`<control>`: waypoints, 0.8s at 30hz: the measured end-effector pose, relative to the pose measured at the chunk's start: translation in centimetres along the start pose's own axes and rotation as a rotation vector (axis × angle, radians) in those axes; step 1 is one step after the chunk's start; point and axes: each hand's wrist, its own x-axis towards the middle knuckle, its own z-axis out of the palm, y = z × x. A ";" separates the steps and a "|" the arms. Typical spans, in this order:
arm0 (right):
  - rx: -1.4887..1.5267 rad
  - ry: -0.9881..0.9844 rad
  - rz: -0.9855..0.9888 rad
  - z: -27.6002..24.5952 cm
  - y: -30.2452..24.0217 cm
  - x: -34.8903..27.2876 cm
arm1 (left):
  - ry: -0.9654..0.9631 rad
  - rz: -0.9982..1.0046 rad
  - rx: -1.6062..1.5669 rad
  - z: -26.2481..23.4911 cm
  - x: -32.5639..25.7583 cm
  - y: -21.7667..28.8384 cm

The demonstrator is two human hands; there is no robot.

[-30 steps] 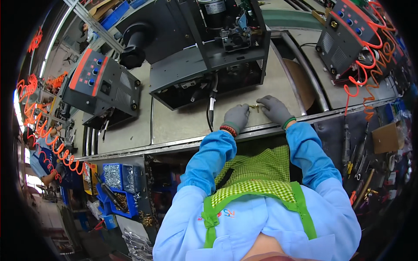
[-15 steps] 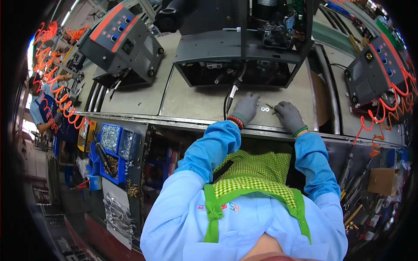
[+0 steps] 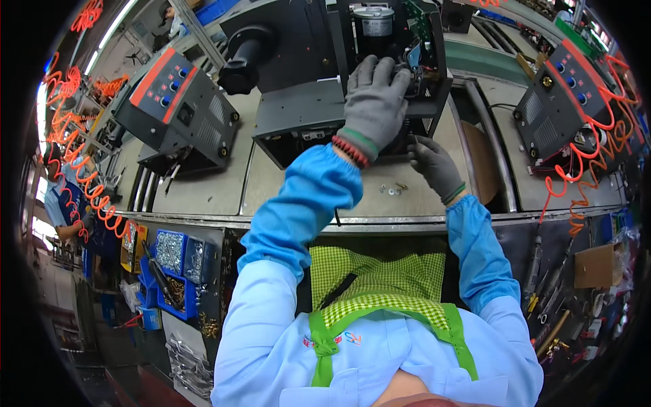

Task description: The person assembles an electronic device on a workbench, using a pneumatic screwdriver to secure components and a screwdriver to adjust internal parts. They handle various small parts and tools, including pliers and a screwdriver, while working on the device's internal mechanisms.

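Note:
A dark grey machine housing [image 3: 291, 108], open at the front with inner parts showing, stands on the bench before me. My left hand [image 3: 376, 102], in a grey glove, reaches up over the housing's front with its fingers stretched out, covering part of the inside. Just right of it and lower, my gloved right hand [image 3: 435, 166] is closed, with thumb and fingertips together beside the lower opening. Whatever those fingertips pinch is too small to make out. Small washers [image 3: 390, 191] lie on the benchtop below the hands, with a small brass-coloured fitting [image 3: 401, 185] beside them.
Similar red-trimmed machines stand at left [image 3: 183, 108] and right [image 3: 563, 102]. Metal rollers [image 3: 491, 146] run beside the bench plate. Blue bins [image 3: 178, 298] of screws sit at lower left. Orange coiled hoses [image 3: 95, 156] hang at the left, near a co-worker [image 3: 64, 197].
Both hands have left the small parts on the bench. My left hand has risen to the housing's inside; my right has moved up to its lower opening. The view has shifted.

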 end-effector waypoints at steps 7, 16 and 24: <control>-1.228 0.286 -0.610 2.0 0.8 4.0 | -0.342 -0.141 0.227 5.7 1.2 -2.3; -1.125 0.281 -0.747 1.1 1.9 8.2 | -0.177 -0.086 0.164 7.6 0.3 -3.7; -1.509 0.242 -0.743 -0.3 2.4 9.3 | -0.114 -0.098 0.160 7.7 -0.2 -3.8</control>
